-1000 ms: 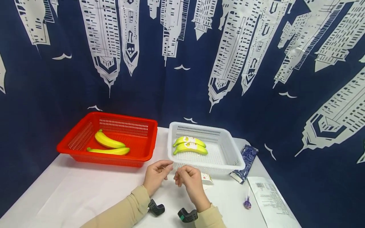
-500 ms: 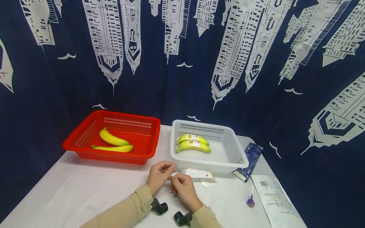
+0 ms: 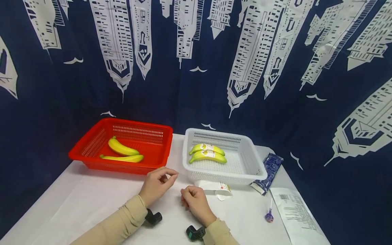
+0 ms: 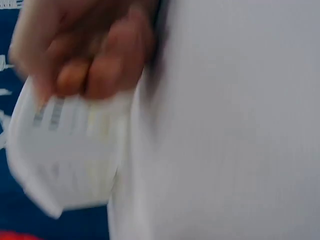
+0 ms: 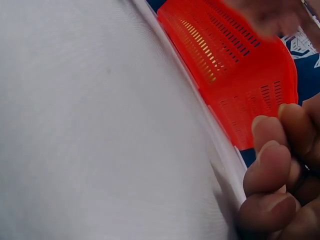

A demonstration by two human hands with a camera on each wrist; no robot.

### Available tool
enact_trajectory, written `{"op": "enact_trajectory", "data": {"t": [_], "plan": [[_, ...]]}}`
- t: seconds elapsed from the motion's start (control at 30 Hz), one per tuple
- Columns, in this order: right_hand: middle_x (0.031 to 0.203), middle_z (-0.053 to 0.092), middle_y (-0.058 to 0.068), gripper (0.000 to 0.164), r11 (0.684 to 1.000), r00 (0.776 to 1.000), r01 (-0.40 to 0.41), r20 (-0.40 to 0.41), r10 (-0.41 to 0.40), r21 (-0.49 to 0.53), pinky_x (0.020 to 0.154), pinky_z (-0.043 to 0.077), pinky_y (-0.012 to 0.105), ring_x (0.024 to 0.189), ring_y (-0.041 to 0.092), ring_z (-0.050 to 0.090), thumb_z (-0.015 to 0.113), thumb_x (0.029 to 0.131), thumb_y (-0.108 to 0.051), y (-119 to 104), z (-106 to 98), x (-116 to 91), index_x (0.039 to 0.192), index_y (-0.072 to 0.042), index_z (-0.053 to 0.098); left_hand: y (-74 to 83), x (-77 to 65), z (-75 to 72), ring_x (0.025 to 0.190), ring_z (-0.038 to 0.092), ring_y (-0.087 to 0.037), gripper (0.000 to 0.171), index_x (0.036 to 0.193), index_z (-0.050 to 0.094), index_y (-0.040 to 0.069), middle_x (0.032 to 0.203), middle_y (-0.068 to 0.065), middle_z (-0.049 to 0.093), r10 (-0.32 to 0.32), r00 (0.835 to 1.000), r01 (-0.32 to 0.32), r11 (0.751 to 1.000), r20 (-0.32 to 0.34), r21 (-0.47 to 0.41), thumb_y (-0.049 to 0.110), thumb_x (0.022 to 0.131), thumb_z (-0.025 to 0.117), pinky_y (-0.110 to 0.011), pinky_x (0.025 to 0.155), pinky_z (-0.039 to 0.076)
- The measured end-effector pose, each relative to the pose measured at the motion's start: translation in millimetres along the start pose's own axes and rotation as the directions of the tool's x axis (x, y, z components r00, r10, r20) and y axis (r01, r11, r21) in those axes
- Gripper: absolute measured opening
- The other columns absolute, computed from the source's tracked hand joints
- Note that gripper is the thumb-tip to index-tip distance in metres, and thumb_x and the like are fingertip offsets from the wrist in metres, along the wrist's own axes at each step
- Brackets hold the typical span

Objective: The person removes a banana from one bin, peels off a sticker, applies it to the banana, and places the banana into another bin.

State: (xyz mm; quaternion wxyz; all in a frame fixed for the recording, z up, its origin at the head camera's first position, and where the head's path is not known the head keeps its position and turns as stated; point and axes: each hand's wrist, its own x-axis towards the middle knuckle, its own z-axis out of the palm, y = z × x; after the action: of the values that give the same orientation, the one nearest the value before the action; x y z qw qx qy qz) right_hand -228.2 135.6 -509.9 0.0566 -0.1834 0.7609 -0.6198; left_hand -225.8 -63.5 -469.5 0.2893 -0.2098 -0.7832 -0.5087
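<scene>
In the head view my left hand (image 3: 157, 186) hovers in front of the red basket (image 3: 117, 166), its thumb and forefinger tips close together. My right hand (image 3: 196, 203) is over the table just right of it, fingers loosely curled. Nothing shows in either hand. The right wrist view has the right fingers (image 5: 272, 167) bent toward the thumb. In the left wrist view the left hand (image 4: 95, 60) is blurred, in front of the white basket (image 4: 75, 155). Two bananas (image 3: 122, 148) lie in the red basket; two with paper labels (image 3: 208, 156) lie in the white basket.
A white printed wrapper or carton (image 3: 211, 186) lies before the white basket. On the right are a blue packet (image 3: 269, 170), a purple lollipop (image 3: 269, 216) and a white printed sheet or pouch (image 3: 292, 207). A dark blue skyline-print cloth (image 3: 196, 95) hangs behind the table.
The hands were fingertip to fingertip; the left hand has since moved away to the left toward the red basket. The right hand shifted slightly left, then stayed about in place.
</scene>
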Motion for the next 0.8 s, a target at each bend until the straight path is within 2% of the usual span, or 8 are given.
{"op": "enact_trajectory", "data": {"t": [0.07,0.13,0.27,0.37,0.43,0.53,0.63,0.8], "plan": [[0.063,0.060,0.016,0.035,1.000,1.000,0.004,-0.001,-0.004,-0.018,0.046,0.042,0.019,0.050,0.008,0.049,0.062,0.102,-0.018,-0.8,-0.1,1.0,0.075,0.004,0.064,-2.0,5.9,-23.7,0.059,0.054,-0.002,0.016,0.100,0.079,0.015,0.086,0.006,0.072,0.110,0.993,-0.102,0.982,-0.043,0.161,0.008,0.086,0.083,-0.018,0.054,0.047],[0.065,0.061,0.017,0.033,0.999,1.000,0.005,-0.003,-0.005,-0.036,0.047,0.043,0.019,0.050,0.008,0.050,0.063,0.101,-0.016,-1.1,-0.1,2.1,0.076,0.004,0.064,-6.0,10.8,-47.7,0.062,0.059,-0.007,0.019,0.105,0.079,0.016,0.094,0.002,0.074,0.125,0.990,-0.097,0.937,-0.063,0.335,0.014,0.086,0.083,-0.022,0.055,0.050],[0.067,0.063,0.009,0.028,0.999,1.000,-0.002,0.001,0.002,-0.039,0.048,0.045,0.019,0.051,0.007,0.050,0.063,0.101,-0.014,0.0,0.6,3.9,0.079,0.004,0.064,-15.8,12.2,-87.3,0.084,0.074,-0.025,0.036,0.119,0.076,0.015,0.116,-0.009,0.075,-0.027,0.999,0.046,0.818,-0.042,0.573,0.029,0.086,0.084,-0.041,0.065,0.059],[0.067,0.062,0.004,0.026,0.999,1.000,-0.014,0.006,0.014,-0.037,0.048,0.045,0.019,0.051,0.007,0.051,0.062,0.101,-0.013,0.6,1.5,4.4,0.081,0.004,0.065,-21.4,8.7,-104.3,0.091,0.074,-0.033,0.046,0.123,0.075,0.015,0.121,-0.012,0.074,-0.122,0.993,0.098,0.770,-0.005,0.631,0.036,0.084,0.086,-0.046,0.065,0.059],[0.068,0.063,0.004,0.026,0.999,1.000,-0.022,-0.004,0.022,-0.034,0.047,0.044,0.019,0.050,0.007,0.051,0.062,0.100,-0.014,-0.7,2.4,5.5,0.082,0.004,0.065,-24.4,7.1,-109.8,0.084,0.074,-0.033,0.045,0.121,0.076,0.016,0.117,-0.010,0.075,-0.121,0.993,0.083,0.763,0.015,0.641,0.038,0.082,0.087,-0.044,0.061,0.058],[0.071,0.068,0.007,0.025,0.998,0.998,-0.056,-0.009,0.056,-0.004,0.044,0.042,0.020,0.049,0.008,0.052,0.060,0.100,-0.015,-6.5,5.8,9.9,0.088,0.005,0.067,-27.5,6.6,-112.4,0.074,0.072,-0.030,0.039,0.113,0.079,0.018,0.110,-0.005,0.076,-0.066,0.998,0.038,0.767,0.020,0.641,0.036,0.081,0.088,-0.041,0.057,0.055],[0.080,0.074,0.013,0.026,0.993,0.994,-0.110,0.036,0.108,0.050,0.044,0.041,0.021,0.050,0.009,0.056,0.058,0.100,-0.017,-18.3,12.6,17.8,0.100,0.007,0.068,-29.0,6.8,-112.6,0.071,0.071,-0.030,0.034,0.108,0.080,0.018,0.106,-0.002,0.076,-0.029,1.000,0.019,0.771,0.005,0.637,0.035,0.080,0.088,-0.042,0.056,0.054],[0.095,0.077,0.019,0.035,0.967,0.978,-0.192,0.109,0.176,0.166,0.053,0.049,0.024,0.059,0.012,0.066,0.053,0.102,-0.021,-44.1,30.3,38.4,0.120,0.006,0.065,-27.6,6.6,-113.0,0.074,0.072,-0.030,0.033,0.108,0.080,0.020,0.105,-0.001,0.077,-0.055,0.998,0.045,0.768,-0.004,0.639,0.034,0.080,0.088,-0.043,0.058,0.054]]}}
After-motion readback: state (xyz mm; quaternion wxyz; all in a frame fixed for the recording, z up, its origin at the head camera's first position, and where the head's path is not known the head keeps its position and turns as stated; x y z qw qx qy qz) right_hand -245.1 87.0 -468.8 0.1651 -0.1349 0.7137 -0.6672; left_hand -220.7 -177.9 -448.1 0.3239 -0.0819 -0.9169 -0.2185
